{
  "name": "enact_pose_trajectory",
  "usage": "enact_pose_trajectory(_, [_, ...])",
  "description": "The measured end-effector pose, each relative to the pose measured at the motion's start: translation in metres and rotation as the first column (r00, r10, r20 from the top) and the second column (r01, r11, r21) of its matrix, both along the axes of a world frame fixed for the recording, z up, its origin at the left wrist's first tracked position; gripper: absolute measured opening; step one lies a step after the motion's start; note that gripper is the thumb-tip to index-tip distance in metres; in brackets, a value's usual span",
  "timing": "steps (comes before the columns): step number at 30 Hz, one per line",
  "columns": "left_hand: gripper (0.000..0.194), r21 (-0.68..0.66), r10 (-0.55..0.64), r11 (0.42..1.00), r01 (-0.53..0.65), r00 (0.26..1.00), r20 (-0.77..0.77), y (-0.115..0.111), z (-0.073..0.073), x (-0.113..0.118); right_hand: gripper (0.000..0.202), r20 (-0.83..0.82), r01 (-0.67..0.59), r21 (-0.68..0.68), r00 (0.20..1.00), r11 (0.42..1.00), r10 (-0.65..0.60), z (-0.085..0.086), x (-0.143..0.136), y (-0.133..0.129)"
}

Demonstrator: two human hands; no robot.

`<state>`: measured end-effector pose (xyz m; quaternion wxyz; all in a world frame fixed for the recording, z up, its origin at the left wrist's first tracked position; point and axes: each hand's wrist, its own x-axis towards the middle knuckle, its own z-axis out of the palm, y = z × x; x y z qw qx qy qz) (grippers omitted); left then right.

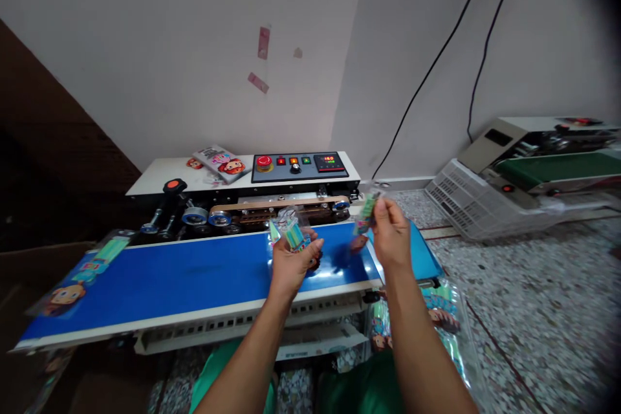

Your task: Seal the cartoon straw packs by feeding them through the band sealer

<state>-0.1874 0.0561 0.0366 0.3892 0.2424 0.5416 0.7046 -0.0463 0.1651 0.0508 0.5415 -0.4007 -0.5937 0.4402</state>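
Observation:
My left hand [294, 261] holds several clear printed packets [297, 237] over the middle of the blue conveyor belt [208, 275]. My right hand [391, 233] pinches one clear packet [366, 210] with green contents, slightly blurred, above the belt's right end. At the belt's far left end lies another packet [92, 272] with a cartoon face. The belt runs along the front of a sealing machine [194, 171] with rollers and a control panel [299, 167].
A printed pack [223, 163] rests on top of the machine. Below right, a clear bag [449, 310] holds more packets. On the speckled floor stands a white crate [466, 197], beside a second machine with a green belt [557, 168]. Black cables [436, 61] hang along the wall.

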Motion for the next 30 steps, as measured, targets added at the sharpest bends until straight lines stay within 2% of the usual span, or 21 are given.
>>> enact_pose_trajectory(2, [0.029, 0.006, 0.023, 1.000, -0.022, 0.999, -0.027, 0.000, 0.000, 0.000, 0.037, 0.168, 0.108, 0.032, 0.979, 0.994, -0.112, -0.006, 0.021, 0.016])
enact_pose_trajectory(3, [0.028, 0.011, 0.020, 1.000, -0.020, 0.999, -0.033, 0.000, 0.001, 0.000, 0.037, 0.290, 0.160, 0.066, 0.942, 0.985, -0.172, -0.009, 0.029, 0.023])
enact_pose_trajectory(4, [0.028, 0.013, 0.016, 1.000, -0.016, 0.999, -0.031, 0.000, 0.001, 0.001, 0.036, 0.423, 0.199, 0.101, 0.878, 0.975, -0.223, -0.013, 0.035, 0.028])
enact_pose_trajectory(6, [0.030, 0.009, 0.006, 1.000, -0.005, 1.000, -0.013, 0.000, 0.002, 0.004, 0.033, 0.665, 0.245, 0.148, 0.693, 0.958, -0.280, -0.021, 0.039, 0.035])
enact_pose_trajectory(8, [0.031, -0.011, -0.013, 1.000, 0.013, 1.000, 0.002, 0.000, 0.003, 0.007, 0.031, 0.815, 0.268, 0.142, 0.515, 0.953, -0.266, -0.026, 0.033, 0.036])
enact_pose_trajectory(9, [0.031, -0.025, -0.026, 0.999, 0.026, 1.000, 0.005, 0.000, 0.003, 0.008, 0.031, 0.854, 0.272, 0.128, 0.459, 0.954, -0.246, -0.028, 0.027, 0.036])
enact_pose_trajectory(11, [0.032, -0.046, -0.048, 0.998, 0.048, 0.999, 0.006, 0.000, 0.003, 0.010, 0.032, 0.885, 0.245, 0.101, 0.421, 0.964, -0.199, -0.031, 0.014, 0.033])
enact_pose_trajectory(14, [0.035, -0.065, -0.064, 0.996, 0.064, 0.998, 0.007, 0.000, 0.005, 0.011, 0.037, 0.846, 0.139, 0.126, 0.501, 0.982, -0.180, -0.030, -0.004, 0.026])
enact_pose_trajectory(16, [0.038, -0.079, -0.050, 0.996, 0.051, 0.999, 0.018, -0.001, 0.007, 0.011, 0.040, 0.756, 0.090, 0.168, 0.628, 0.982, -0.186, -0.024, -0.013, 0.018])
enact_pose_trajectory(17, [0.040, -0.081, -0.038, 0.996, 0.040, 0.999, 0.026, 0.000, 0.008, 0.011, 0.041, 0.687, 0.052, 0.157, 0.711, 0.986, -0.147, -0.020, -0.016, 0.013])
enact_pose_trajectory(18, [0.044, -0.077, -0.027, 0.997, 0.030, 0.999, 0.036, 0.000, 0.008, 0.011, 0.041, 0.608, -0.024, 0.116, 0.793, 0.993, -0.052, -0.015, -0.019, 0.006])
enact_pose_trajectory(19, [0.049, -0.070, -0.022, 0.997, 0.025, 0.999, 0.045, 0.000, 0.009, 0.011, 0.040, 0.519, -0.147, 0.057, 0.849, 0.988, 0.096, -0.009, -0.021, -0.001])
enact_pose_trajectory(20, [0.054, -0.065, -0.020, 0.998, 0.023, 0.999, 0.050, 0.000, 0.009, 0.011, 0.038, 0.429, -0.295, 0.008, 0.864, 0.955, 0.264, -0.003, -0.023, -0.008])
enact_pose_trajectory(21, [0.057, -0.064, -0.023, 0.998, 0.026, 0.999, 0.049, 0.001, 0.008, 0.010, 0.034, 0.346, -0.429, -0.012, 0.846, 0.903, 0.406, 0.002, -0.025, -0.014])
enact_pose_trajectory(22, [0.059, -0.063, -0.029, 0.998, 0.031, 0.999, 0.039, 0.001, 0.008, 0.010, 0.030, 0.282, -0.518, 0.001, 0.821, 0.855, 0.497, 0.005, -0.027, -0.020])
enact_pose_trajectory(23, [0.059, -0.057, -0.039, 0.998, 0.040, 0.999, 0.023, 0.001, 0.007, 0.009, 0.025, 0.237, -0.556, 0.032, 0.811, 0.830, 0.534, 0.008, -0.029, -0.024])
enact_pose_trajectory(26, [0.054, 0.009, -0.068, 0.998, 0.068, 0.997, -0.036, 0.000, 0.004, 0.007, 0.018, 0.138, -0.480, 0.105, 0.874, 0.871, 0.466, 0.008, -0.032, -0.031])
enact_pose_trajectory(30, [0.039, 0.096, -0.092, 0.991, 0.096, 0.995, -0.039, 0.000, 0.004, 0.007, 0.016, 0.061, -0.382, 0.019, 0.923, 0.924, 0.380, 0.001, -0.034, -0.031])
